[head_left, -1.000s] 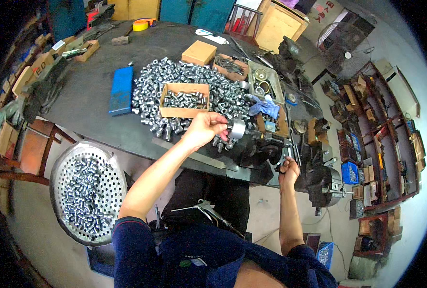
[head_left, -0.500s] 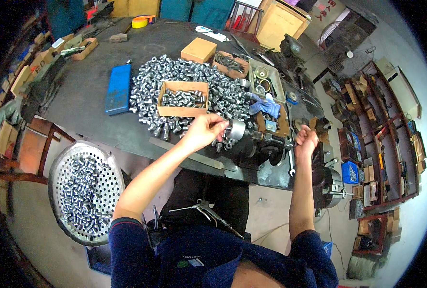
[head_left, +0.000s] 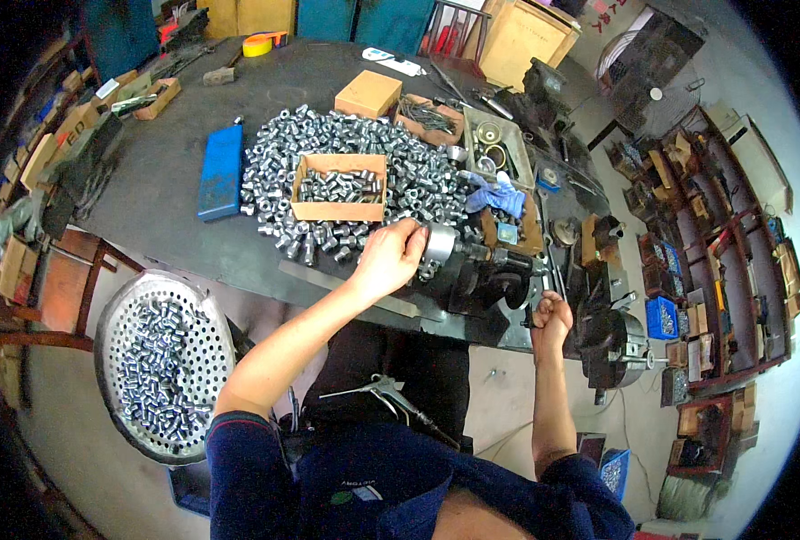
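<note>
My left hand has its fingers pinched together at the left face of a silver round metal head. Whatever lies between those fingertips is hidden. This head belongs to a small dark bench device at the table's front edge. On the device's right side, my right hand is closed round what looks like the end of its crank handle; the fingers cover most of it. Just beyond my left hand spreads a large heap of shiny metal fittings. A cardboard box holding more fittings sits in that heap.
A perforated metal pan of fittings stands lower left. On the table are a blue case, a closed carton, a grey tray and a blue glove. An air blow gun lies near my lap. Loaded shelves line the right.
My right hand has swung down and toward me beside the device. My left hand has shifted slightly, its fingers still at the silver head.
</note>
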### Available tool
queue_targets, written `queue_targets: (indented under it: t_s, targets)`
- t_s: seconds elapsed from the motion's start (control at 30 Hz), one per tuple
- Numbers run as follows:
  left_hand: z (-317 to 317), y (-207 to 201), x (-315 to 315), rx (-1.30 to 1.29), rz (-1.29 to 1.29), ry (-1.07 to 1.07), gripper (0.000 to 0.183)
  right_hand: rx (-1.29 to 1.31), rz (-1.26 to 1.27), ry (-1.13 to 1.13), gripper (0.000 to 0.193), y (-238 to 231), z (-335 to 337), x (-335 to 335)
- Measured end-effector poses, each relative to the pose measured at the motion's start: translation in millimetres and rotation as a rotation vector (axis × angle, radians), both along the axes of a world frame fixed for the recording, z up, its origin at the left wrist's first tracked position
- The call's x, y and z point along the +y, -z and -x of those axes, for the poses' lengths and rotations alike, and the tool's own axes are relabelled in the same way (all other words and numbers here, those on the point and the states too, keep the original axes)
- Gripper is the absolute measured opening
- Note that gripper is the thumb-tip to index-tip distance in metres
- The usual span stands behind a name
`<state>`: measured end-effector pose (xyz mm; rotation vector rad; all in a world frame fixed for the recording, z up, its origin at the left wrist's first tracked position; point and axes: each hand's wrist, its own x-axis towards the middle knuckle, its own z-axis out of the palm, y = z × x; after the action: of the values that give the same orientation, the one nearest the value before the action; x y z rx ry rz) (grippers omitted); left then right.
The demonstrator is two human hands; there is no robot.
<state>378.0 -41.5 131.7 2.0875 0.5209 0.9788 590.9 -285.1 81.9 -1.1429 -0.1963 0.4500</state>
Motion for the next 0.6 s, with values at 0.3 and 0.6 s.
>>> queue_targets:
  t_s: [0.3,0.6]
  targets:
    - [-3,-4,5,0.085,0.121,0.063,0.027,-0.24,0.186,0.275,0.018,48,-74,64]
    - [6,-8,8,0.143,0.349,0.08,0.029,-0.377,-0.281,0.059,0.02,-58,-18,35]
